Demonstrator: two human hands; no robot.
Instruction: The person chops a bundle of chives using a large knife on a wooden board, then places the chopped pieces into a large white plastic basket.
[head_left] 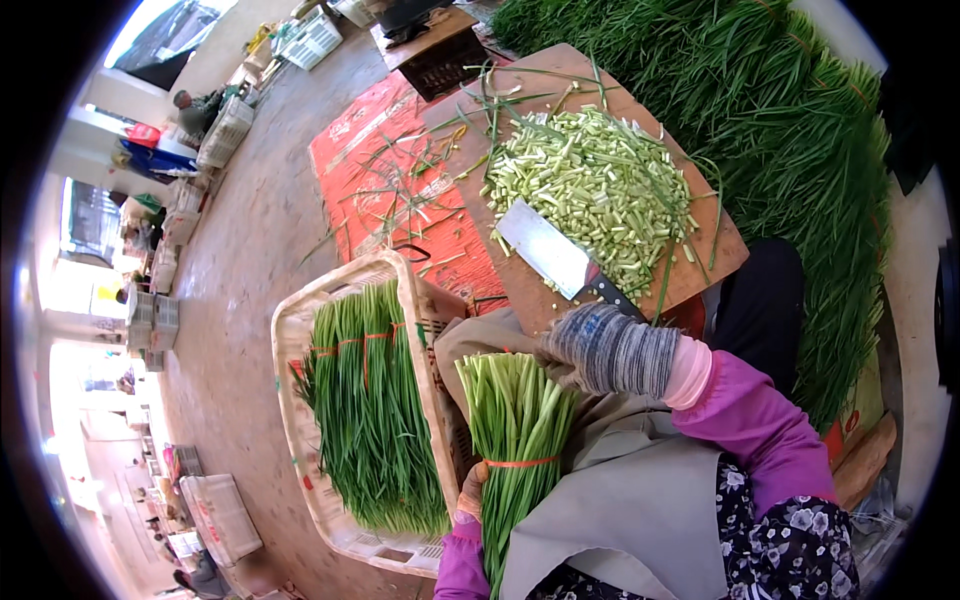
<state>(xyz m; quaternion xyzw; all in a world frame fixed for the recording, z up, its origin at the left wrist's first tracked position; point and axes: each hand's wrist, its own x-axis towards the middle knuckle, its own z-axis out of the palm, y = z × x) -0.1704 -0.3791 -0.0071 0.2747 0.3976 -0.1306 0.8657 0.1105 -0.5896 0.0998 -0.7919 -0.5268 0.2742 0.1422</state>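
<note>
A: Where's the green bunch [512, 415], pls?

B: Upright against the worker's gray apron [630, 520], cut ends up, w/ an orange band [522, 463] round it; lower leaves run out of frame. L hand [471, 492] is closed on its L side, thumb showing, other fingers hidden.

A: And R hand [607, 348]?

B: Gloved in gray striped knit, curled just beside the cut ends, nr the knife [556, 256]. Can't tell how tight the fingers are or if they've hold of anything.

A: Knife's where, exactly?

B: Flat on a wooden board [718, 255], blade touching a pile of chopped stalk ends [600, 185].

A: Surroundings?

B: L, a pale crate [428, 385] w/ banded bunches [370, 420]; upper R, a lg heap of greens [780, 130]; red mat [350, 150] btwn crate & board.
</note>
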